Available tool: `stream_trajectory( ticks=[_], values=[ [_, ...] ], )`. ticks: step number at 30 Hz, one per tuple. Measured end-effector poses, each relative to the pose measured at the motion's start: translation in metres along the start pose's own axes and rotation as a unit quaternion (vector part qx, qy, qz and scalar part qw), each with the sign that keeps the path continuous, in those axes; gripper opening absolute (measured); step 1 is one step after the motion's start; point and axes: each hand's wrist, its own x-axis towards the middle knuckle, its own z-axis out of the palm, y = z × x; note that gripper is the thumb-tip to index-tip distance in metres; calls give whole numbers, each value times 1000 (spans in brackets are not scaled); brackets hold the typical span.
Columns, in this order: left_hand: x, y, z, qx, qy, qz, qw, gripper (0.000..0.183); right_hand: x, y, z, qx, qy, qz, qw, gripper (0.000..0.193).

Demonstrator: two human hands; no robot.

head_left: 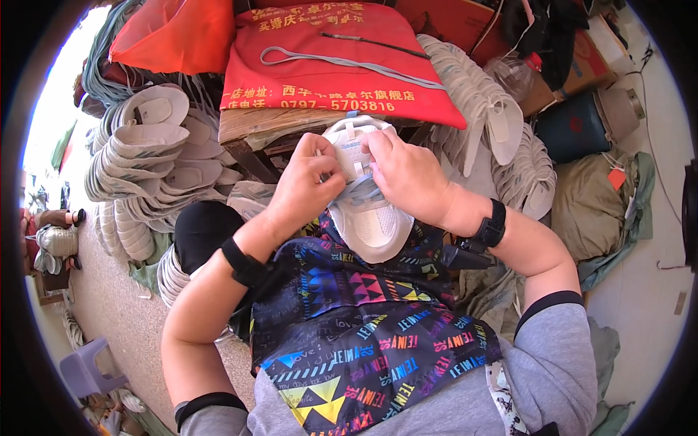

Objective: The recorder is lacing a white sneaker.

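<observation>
A white sneaker upper [373,231] lies in front of me, toe toward my body, with mesh on the toe and a pale tongue [350,151] at its far end. A flat grey-blue shoelace [361,192] crosses its middle. On the left side of the upper, my left hand [311,171] is closed, fingers curled in a pinch; whatever is between them is hidden. My right hand [408,173] grips the opposite edge beside the tongue, thumb and fingers closed on it.
Beyond the shoe, a red cloth [327,73] covers a wooden bench [254,156], with a loose grey shoelace [349,64] on it. Stacked shoe uppers stand left [138,160] and right [472,94]. A purple stool [91,367] is at lower left; a patterned apron [378,327] covers my lap.
</observation>
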Motion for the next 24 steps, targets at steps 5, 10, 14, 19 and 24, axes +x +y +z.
stream_trajectory(
  ticks=[5, 10, 14, 19, 24],
  values=[
    [-3, 46, -14, -240, 30, -107, 964, 22, 5, 3, 11, 74, -11, 24, 997, 24],
    [-4, 66, -45, -398, 28, -41, 916, 23, 8, -5, 5, 17, 14, -59, 998, 24],
    [-16, 47, -35, -385, 51, -183, 903, 25, 18, -6, 8, -8, -34, -101, 994, 30],
    [-34, 27, -7, -363, 70, -215, 904, 19, 24, -12, 12, -97, -86, -95, 987, 23],
    [-34, 16, 2, -267, 72, -221, 935, 7, 56, 1, -1, 359, -31, 145, 921, 18]
  ],
)
